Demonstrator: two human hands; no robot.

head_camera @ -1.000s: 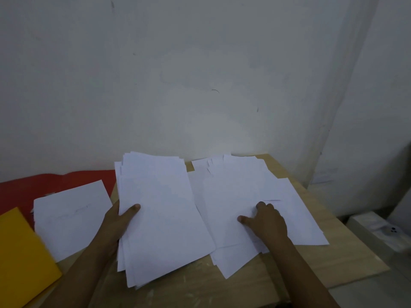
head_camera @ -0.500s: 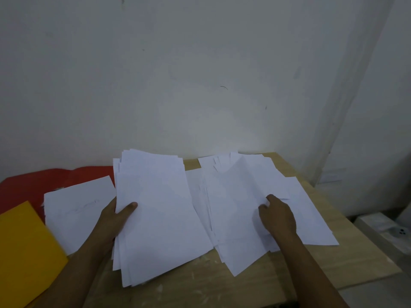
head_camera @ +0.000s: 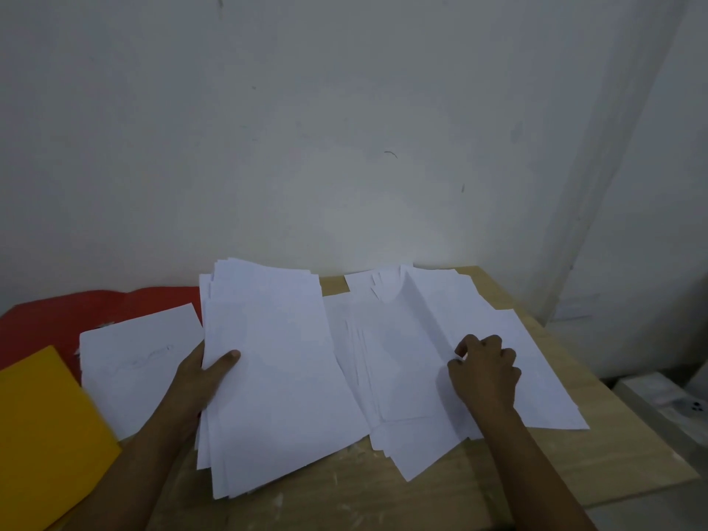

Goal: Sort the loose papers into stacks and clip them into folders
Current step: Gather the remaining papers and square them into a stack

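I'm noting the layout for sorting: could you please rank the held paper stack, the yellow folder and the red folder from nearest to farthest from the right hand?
From the right hand:
1. Held paper stack, just left, gripped by the left hand.
2. Red folder, far left, against the wall.
3. Yellow folder, at the far-left near edge.

A: What do I have on the light wooden table (head_camera: 452, 488)?

B: I see the thick white paper stack (head_camera: 276, 381) centre, loose white sheets (head_camera: 406, 362) right of it, single white sheet (head_camera: 141, 362) left, yellow card folder (head_camera: 42, 427) far left, red folder (head_camera: 57, 320) behind.
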